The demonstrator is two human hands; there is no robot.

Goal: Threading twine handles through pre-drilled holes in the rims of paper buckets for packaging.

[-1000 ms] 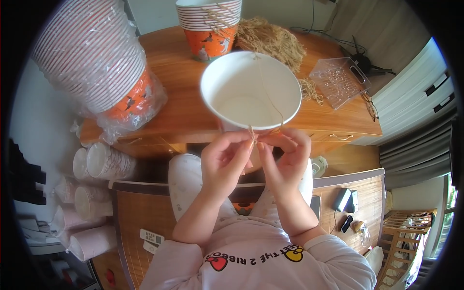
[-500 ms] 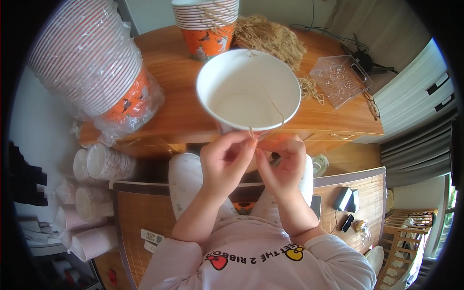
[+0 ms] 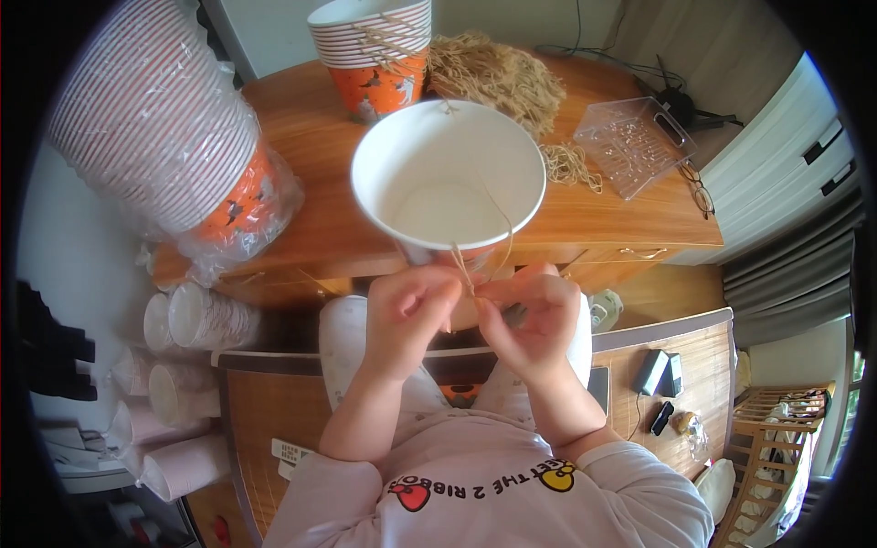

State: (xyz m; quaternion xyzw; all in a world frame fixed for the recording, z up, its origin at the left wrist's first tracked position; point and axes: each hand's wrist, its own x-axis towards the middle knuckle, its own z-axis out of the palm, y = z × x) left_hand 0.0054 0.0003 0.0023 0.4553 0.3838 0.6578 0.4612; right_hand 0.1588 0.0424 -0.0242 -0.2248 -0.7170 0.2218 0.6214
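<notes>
Fingers of our left hand and right hand pinch thin twine just below the paper bucket rim; light, easily crushed, we'd grip its wall gently.

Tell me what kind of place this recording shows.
Probably a home room used for craft work: a wooden table holding stacked orange-and-white paper buckets and a pile of tan twine, with grey curtains nearby.

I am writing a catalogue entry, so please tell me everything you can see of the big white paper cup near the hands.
The big white paper cup is round, with a rolled rim and a plain, empty white inside; an orange print shows low on its outside. It is tilted, mouth toward the camera, above the wooden table's front edge. Thin tan string crosses its inside and hangs at its near rim, where the left hand and right hand pinch it.
</notes>
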